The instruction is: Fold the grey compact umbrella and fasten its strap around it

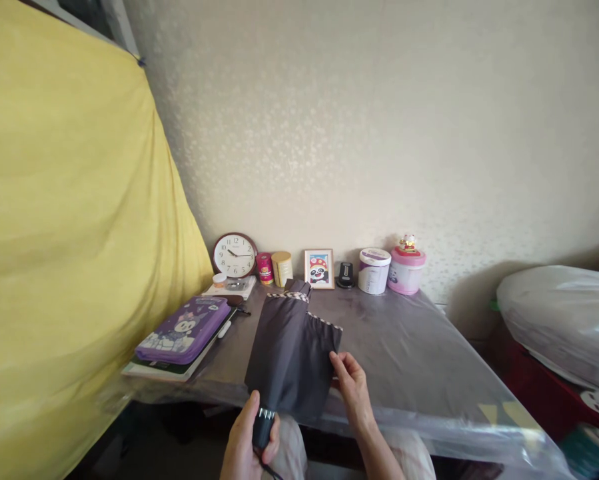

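A dark folding umbrella [292, 357], collapsed but with its cloth loose, slants upward in front of me over the table's near edge. Checkered trim runs along the rim of its cloth. My left hand [249, 433] is wrapped round the black handle [263, 427], and a wrist strap hangs below it. At the right side of the cloth, my right hand [352, 387] pinches a fold between thumb and fingers. The umbrella's far end points toward the wall.
On the plastic-covered table [404, 360] stand a clock [234, 255], tins, a framed panda picture [319, 269], a white tub [374, 272] and a pink container [406, 272]. A purple case [184, 330] lies on books at left, beside a yellow curtain [79, 213]. Bagged items [564, 313] sit right.
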